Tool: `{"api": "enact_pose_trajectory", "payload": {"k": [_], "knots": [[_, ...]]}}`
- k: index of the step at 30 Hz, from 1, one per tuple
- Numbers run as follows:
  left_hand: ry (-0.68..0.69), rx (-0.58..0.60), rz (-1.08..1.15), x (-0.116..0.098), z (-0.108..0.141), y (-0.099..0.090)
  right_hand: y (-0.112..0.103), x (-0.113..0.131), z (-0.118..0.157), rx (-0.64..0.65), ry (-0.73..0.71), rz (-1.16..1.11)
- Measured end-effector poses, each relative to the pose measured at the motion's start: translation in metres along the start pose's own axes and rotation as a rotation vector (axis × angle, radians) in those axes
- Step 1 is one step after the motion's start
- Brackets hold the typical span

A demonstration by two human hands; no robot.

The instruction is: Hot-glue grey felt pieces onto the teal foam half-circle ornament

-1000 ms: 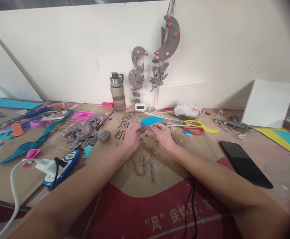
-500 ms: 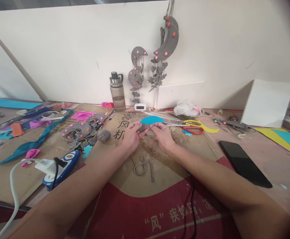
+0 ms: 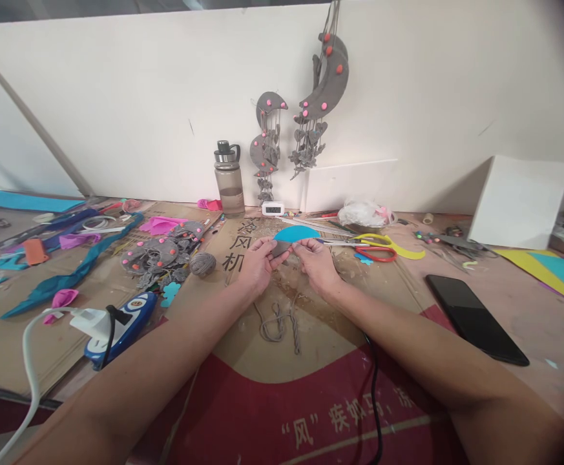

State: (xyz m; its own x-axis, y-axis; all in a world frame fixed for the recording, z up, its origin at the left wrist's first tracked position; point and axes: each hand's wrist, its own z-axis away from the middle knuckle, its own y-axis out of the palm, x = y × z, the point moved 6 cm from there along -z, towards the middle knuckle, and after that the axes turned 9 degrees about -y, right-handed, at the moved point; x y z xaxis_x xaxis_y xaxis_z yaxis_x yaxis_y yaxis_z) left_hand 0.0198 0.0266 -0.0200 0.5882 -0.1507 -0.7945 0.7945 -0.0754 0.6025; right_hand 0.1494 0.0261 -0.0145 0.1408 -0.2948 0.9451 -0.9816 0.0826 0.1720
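Observation:
Between my hands is a curved blue piece (image 3: 297,232), its left end covered in grey, apparently wound yarn. My left hand (image 3: 258,263) is closed on that grey end, thumb and fingers pinching it. My right hand (image 3: 316,261) is also closed, with its fingertips together at the piece's lower edge; whether they grip the edge or a strand is too small to tell. Loose grey yarn (image 3: 279,326) lies looped on the cardboard below both hands. A ball of grey yarn (image 3: 203,264) rests to the left of my left hand.
Red-and-yellow scissors (image 3: 376,253) lie right of my hands. Farther right is a black phone (image 3: 475,320). A water bottle (image 3: 230,181) and small clock (image 3: 272,208) stand by the white wall, beneath hanging grey crescent ornaments (image 3: 330,81). A blue power strip (image 3: 121,326) sits left.
The view has shifted very slightly. Both hands keep the same hold on the blue piece, with no other visible movement.

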Motion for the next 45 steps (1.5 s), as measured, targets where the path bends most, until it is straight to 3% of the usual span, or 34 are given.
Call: {"api": "enact_pose_trajectory", "payload": {"k": [36,45], "knots": [[-0.007,0.006,0.017,0.002,-0.0056,-0.0072,-0.0002,-0.0018,0.0014,0.011,-0.01,0.03],[0.038,0.022,0.029,-0.0006,0.0,0.002,-0.003,-0.0006,-0.0032,-0.02,-0.05,0.069]]}}
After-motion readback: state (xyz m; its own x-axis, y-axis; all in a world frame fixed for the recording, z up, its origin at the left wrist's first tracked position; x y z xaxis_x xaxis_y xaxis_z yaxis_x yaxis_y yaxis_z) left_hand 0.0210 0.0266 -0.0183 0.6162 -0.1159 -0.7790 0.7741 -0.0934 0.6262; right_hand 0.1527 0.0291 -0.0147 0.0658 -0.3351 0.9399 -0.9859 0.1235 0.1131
